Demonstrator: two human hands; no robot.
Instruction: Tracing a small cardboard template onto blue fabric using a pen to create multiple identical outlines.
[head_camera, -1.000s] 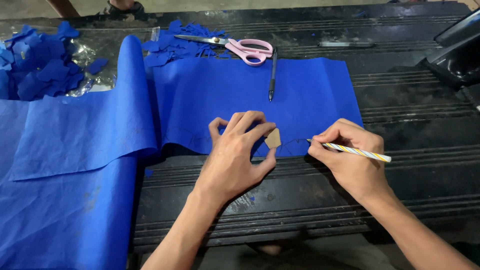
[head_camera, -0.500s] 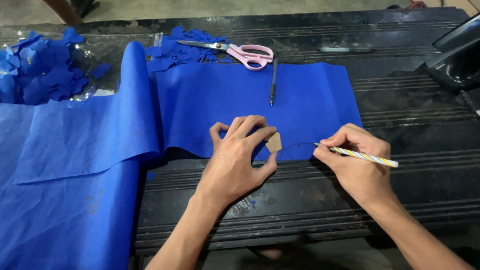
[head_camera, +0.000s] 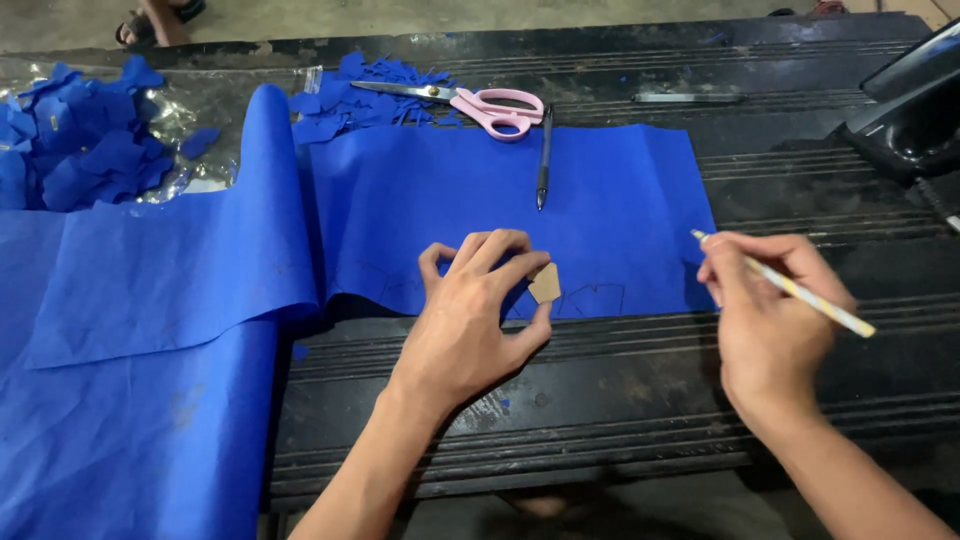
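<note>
Tracing step: left hand (head_camera: 470, 315) is pinching a cardboard template (head_camera: 545, 284) flat on the blue fabric (head_camera: 520, 210); right hand (head_camera: 765, 320), at 3 o'clock, is gripping a pencil (head_camera: 790, 290) lifted clear. Next move likely needs the pencil tip back at the template's edge.

— What sort of place? Home or shop?

— Small craft workshop, prob. informal: scuffed black ribbed desk (head_camera: 620, 400), blue fabric sheet (head_camera: 480, 210) w/ drawn outlines, heap of blue cut pieces (head_camera: 80, 160), pink-handled scissors (head_camera: 470, 102), bare concrete floor (head_camera: 400, 18) beyond.
</note>
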